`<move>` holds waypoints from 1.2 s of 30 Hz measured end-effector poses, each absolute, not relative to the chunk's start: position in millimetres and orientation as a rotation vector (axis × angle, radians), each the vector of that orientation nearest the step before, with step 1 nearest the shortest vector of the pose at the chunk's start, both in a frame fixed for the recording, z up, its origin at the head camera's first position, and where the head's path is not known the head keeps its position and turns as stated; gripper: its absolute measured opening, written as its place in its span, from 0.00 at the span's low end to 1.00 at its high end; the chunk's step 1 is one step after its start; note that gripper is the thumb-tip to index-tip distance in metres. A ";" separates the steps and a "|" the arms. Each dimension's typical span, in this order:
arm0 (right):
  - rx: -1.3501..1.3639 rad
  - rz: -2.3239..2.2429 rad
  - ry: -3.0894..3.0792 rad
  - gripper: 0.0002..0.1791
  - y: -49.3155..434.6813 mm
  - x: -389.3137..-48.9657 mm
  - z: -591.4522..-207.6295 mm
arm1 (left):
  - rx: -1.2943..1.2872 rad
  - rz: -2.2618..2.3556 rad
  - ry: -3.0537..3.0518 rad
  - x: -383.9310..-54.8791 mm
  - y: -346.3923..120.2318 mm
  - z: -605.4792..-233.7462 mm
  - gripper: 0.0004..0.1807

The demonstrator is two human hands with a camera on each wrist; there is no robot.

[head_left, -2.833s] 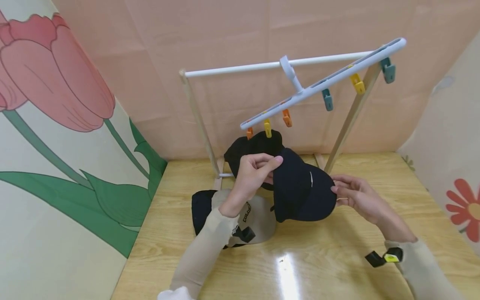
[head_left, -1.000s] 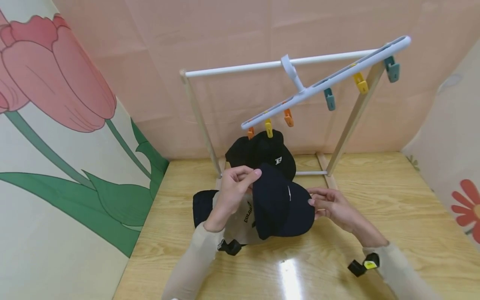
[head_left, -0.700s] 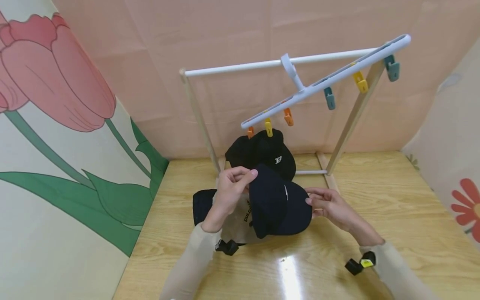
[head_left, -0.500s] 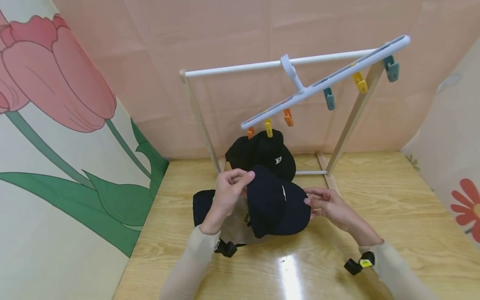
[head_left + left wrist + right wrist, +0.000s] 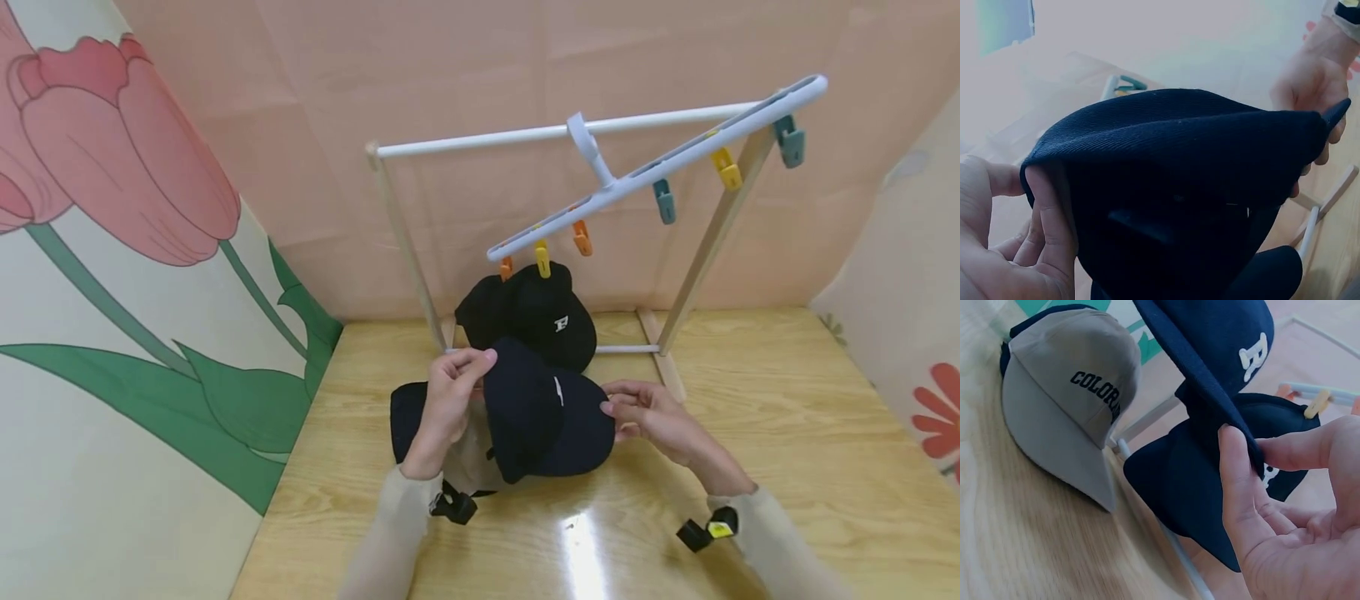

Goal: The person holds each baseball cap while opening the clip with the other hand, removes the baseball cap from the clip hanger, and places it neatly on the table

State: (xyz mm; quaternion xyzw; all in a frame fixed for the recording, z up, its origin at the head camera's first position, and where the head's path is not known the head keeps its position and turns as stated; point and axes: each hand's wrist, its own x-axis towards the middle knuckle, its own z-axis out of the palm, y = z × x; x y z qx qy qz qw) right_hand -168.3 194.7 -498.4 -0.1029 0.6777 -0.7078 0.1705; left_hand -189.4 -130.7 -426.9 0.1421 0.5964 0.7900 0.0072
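Note:
Both hands hold a navy baseball cap (image 5: pixel 525 408) over the table, its brim pointing right. My left hand (image 5: pixel 448 396) pinches the edge of its crown between thumb and fingers. At the other end, my right hand (image 5: pixel 656 417) pinches the brim; the right wrist view shows thumb and forefinger on it and a white letter on the crown. Behind hangs a black cap (image 5: pixel 568 292) with a white letter, caught by an orange clip (image 5: pixel 506 267) and a yellow clip (image 5: pixel 543 260). A grey cap (image 5: pixel 1072 412) lettered "COLOR…" lies on the table, partly covered in the head view.
A pale blue clip hanger (image 5: pixel 637 179) hooks over the white bar (image 5: pixel 487 142) of a wooden-legged rack. Its other clips hold nothing, among them an orange clip (image 5: pixel 582 238) and a teal clip (image 5: pixel 664 202). Printed walls stand left and right of the wooden table (image 5: pixel 750 400).
Both hands have carried the navy cap left and down, bringing it over the grey cap in the head view. The black cap's white letter has come into sight. Both grips stay the same.

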 end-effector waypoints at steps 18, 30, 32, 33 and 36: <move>-0.267 -2.050 1.883 0.19 183.1 -181.3 -505.9 | 0.425 2.605 1.617 -190.6 -146.1 -440.6 0.11; -0.319 -2.021 1.864 0.18 173.2 -182.9 -510.0 | 0.436 2.499 1.669 -188.8 -158.4 -435.3 0.14; -0.320 -2.016 1.863 0.19 172.3 -183.6 -511.7 | 0.425 2.494 1.678 -189.1 -159.6 -435.1 0.15; -0.319 -2.015 1.864 0.19 172.1 -184.0 -512.6 | 0.419 2.490 1.683 -189.4 -160.3 -435.4 0.15; -0.321 -2.013 1.864 0.21 171.9 -184.5 -515.1 | 0.412 2.468 1.704 -190.3 -162.9 -437.1 0.16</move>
